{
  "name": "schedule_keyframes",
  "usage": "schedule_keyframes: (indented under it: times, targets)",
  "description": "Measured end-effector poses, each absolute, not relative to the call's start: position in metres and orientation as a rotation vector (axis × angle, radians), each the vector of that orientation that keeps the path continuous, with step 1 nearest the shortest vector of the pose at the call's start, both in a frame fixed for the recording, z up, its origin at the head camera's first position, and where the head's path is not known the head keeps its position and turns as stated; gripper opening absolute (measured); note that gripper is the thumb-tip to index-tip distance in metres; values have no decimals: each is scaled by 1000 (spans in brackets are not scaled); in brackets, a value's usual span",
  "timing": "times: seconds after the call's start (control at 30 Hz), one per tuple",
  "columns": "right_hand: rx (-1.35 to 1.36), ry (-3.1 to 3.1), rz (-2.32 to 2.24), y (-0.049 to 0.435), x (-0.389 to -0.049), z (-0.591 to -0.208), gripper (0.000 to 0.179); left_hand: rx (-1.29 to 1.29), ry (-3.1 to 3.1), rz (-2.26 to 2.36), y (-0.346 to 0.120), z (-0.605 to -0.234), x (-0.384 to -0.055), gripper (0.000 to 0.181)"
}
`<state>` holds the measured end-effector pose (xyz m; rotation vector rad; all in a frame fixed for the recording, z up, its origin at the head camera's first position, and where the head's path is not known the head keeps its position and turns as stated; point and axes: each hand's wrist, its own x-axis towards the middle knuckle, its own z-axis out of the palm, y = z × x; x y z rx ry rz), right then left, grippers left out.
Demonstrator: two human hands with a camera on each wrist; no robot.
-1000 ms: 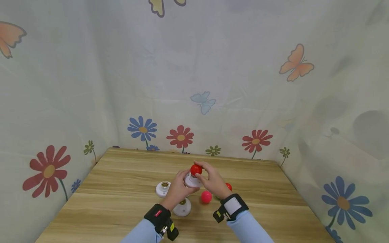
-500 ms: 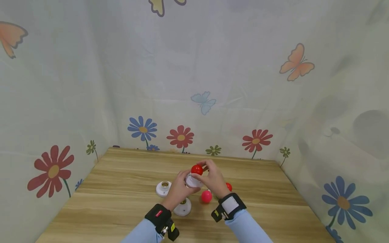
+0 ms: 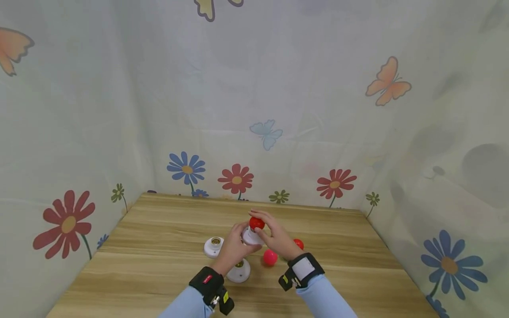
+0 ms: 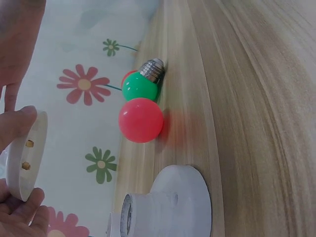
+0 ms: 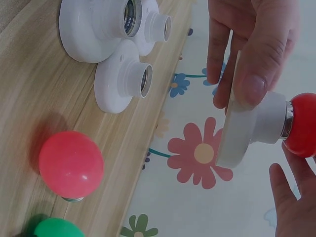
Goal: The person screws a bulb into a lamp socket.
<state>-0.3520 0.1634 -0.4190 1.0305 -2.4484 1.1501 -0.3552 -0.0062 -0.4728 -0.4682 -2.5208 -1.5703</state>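
Over the table (image 3: pixel 167 251), the left hand (image 3: pixel 231 251) grips a socket (image 5: pixel 243 131) while the right hand (image 3: pixel 280 239) pinches its twelve-o'clock red bulb (image 5: pixel 303 124), which tilt, hard to judge, could cross-thread.

Soft, fairly dim light spreads evenly over the head view, where the floral curtain (image 3: pixel 199 88) looks grey and the red bulb (image 3: pixel 256 222) at lower centre lacks fine detail. In the left wrist view the pink bulb (image 4: pixel 140 120) tints the tabletop (image 4: pixel 256 123) reddish; at lower left of the right wrist view it shows a small glint and casts a diffuse shadow
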Motion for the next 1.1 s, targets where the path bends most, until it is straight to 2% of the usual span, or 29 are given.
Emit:
schedule_keyframes:
  times: [0.5,0.7,0.9,1.1]
  targets:
    - [724,-2448,1076,154,-355,-423,50,-482,-2525,-1566,-8,-475,-357,77]
    - [841,-2422,1142,159,-354,-424,53,-469,-2523,-1560,-8,-475,-357,78]
    - [1057,-2415,1172,166,-355,-422,46,-456,-2532,-1565,-7,-473,-358,79]
    - [1083,-2439,1166,166,-350,-417,43,-472,-2521,-1553,-5,-473,-357,78]
